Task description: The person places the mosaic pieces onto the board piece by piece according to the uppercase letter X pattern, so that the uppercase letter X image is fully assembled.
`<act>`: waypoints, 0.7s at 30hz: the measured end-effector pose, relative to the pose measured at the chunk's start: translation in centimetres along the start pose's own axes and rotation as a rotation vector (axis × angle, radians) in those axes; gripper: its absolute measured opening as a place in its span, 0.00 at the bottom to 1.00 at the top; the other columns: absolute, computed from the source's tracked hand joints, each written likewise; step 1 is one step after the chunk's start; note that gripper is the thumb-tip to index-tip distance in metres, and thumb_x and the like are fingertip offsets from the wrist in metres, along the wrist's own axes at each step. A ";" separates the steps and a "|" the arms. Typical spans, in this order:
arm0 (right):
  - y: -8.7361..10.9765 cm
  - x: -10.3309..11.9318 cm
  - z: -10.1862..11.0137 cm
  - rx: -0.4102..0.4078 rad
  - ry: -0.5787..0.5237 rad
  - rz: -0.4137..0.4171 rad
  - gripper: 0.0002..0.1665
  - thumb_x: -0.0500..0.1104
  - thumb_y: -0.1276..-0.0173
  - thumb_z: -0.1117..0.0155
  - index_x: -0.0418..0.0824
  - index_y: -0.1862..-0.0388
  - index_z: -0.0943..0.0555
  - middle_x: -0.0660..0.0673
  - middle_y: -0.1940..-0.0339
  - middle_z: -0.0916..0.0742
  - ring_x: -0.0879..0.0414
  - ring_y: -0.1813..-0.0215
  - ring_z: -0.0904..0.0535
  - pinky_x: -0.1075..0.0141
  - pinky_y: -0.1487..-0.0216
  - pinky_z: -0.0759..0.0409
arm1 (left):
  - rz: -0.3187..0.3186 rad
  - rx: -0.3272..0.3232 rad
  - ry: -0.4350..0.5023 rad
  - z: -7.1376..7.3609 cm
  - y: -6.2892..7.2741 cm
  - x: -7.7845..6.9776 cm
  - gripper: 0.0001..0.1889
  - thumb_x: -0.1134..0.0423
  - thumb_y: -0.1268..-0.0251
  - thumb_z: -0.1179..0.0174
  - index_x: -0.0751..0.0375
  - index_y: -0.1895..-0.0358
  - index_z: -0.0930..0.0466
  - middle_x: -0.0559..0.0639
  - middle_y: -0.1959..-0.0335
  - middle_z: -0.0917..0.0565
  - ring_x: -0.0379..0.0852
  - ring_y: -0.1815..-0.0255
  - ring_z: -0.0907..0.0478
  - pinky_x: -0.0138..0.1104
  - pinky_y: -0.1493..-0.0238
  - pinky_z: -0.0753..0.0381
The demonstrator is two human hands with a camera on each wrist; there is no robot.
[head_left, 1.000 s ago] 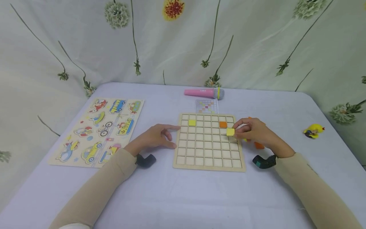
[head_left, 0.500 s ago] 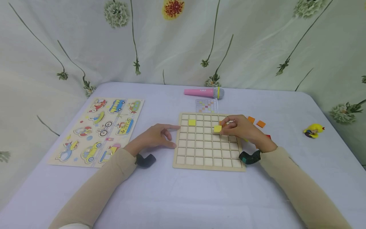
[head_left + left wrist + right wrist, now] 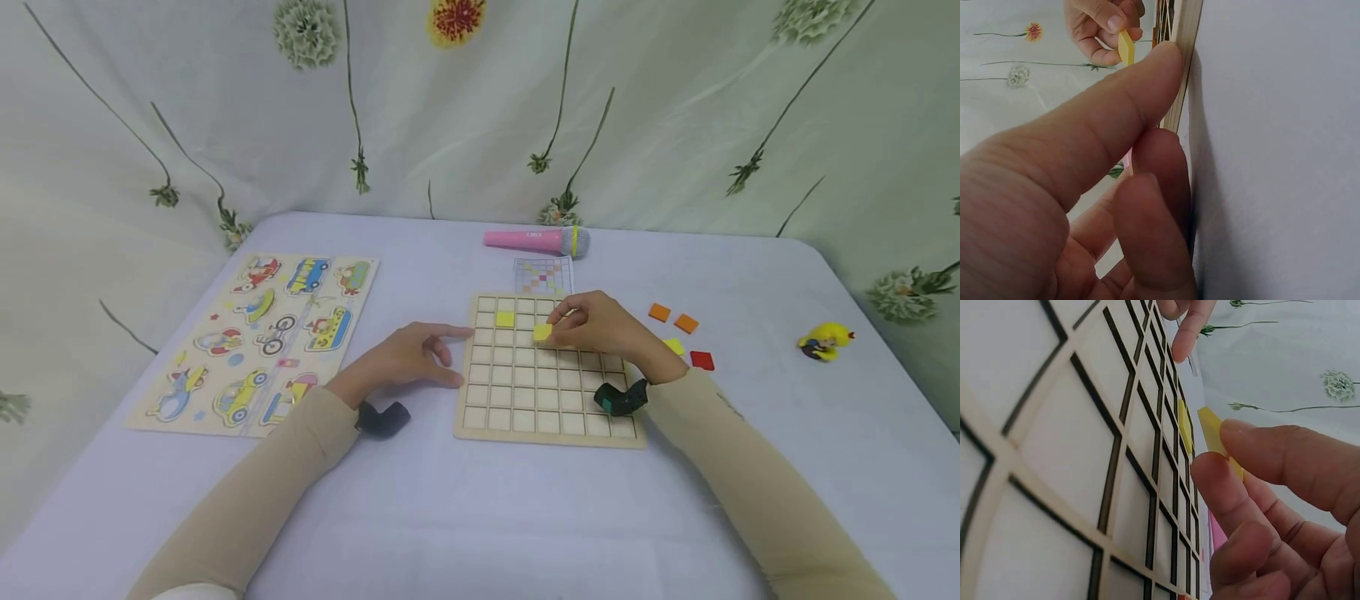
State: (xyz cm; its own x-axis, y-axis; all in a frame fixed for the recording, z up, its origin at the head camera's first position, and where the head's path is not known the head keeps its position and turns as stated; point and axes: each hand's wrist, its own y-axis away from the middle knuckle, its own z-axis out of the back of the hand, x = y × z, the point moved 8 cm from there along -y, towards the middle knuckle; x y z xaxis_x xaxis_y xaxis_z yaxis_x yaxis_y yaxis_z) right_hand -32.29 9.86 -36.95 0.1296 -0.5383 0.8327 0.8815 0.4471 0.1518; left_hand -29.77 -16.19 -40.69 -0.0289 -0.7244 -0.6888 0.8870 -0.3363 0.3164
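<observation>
My right hand pinches a yellow square tile between thumb and fingers, over the upper middle of a wooden grid board. In the right wrist view the held tile is tilted and raised off the grid. Another yellow tile lies in a cell near the board's upper left. An orange tile shows at the bottom edge of the right wrist view; the hand hides it in the head view. My left hand touches the board's left edge with thumb and index fingertip, its fingers relaxed.
Right of the board lie two orange tiles, a yellow tile and a red tile. Behind it are a small pattern card and a pink microphone. A vehicle puzzle board lies left, a yellow duck toy far right.
My right hand has carried the yellow tile leftward from the board's right side to its upper middle, uncovering the loose tiles at right. The left hand has stayed in place.
</observation>
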 end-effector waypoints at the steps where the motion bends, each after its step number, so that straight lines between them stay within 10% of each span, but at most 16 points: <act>1: -0.2 0.1 -0.1 -0.001 0.011 0.002 0.18 0.40 0.30 0.23 0.32 0.46 0.15 0.45 0.62 0.07 0.54 0.57 0.17 0.61 0.53 0.23 | 0.001 -0.001 0.001 0.0 0.0 0.0 0.44 0.56 0.41 0.18 0.47 0.20 0.25 0.51 0.57 0.16 0.48 0.63 0.24 0.39 0.55 0.28; 21: -1.8 1.7 -1.7 -0.009 0.225 0.042 0.10 0.38 0.33 0.22 0.36 0.56 0.12 0.47 0.67 0.11 0.56 0.65 0.20 0.61 0.55 0.23 | 0.015 -0.003 0.016 0.0 -0.1 0.2 0.44 0.56 0.41 0.18 0.46 0.20 0.25 0.51 0.57 0.17 0.48 0.64 0.25 0.39 0.56 0.28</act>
State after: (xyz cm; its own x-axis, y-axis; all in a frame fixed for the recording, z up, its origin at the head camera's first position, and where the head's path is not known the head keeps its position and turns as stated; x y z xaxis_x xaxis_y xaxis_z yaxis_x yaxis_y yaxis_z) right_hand -32.87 6.87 -36.69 0.2635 -0.6657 0.6981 0.8770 0.4667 0.1141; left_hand -29.87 -16.31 -40.87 -0.0088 -0.7197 -0.6942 0.8886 -0.3241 0.3247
